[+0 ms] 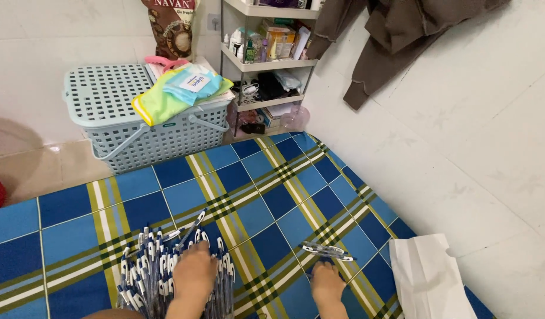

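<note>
- Left hand point(194, 273) lies palm-down, fingers flat, on a heap of blue-and-white plastic pens point(148, 269) on the blue plaid mat point(249, 189).
- Right hand point(327, 282) rests beside a few loose pens point(327, 251), seemingly touching them; its grip is unclear.
- White paper bag point(429, 277) lies near the right hand.

Left hand point(193, 272) on pen pile point(148, 266); right hand point(327, 283) holds pens point(327, 250) (few).

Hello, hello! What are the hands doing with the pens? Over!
Left hand resting flat on pen pile. Right hand holding small pen bundle. White paper bag beside right hand, not touching.
</note>
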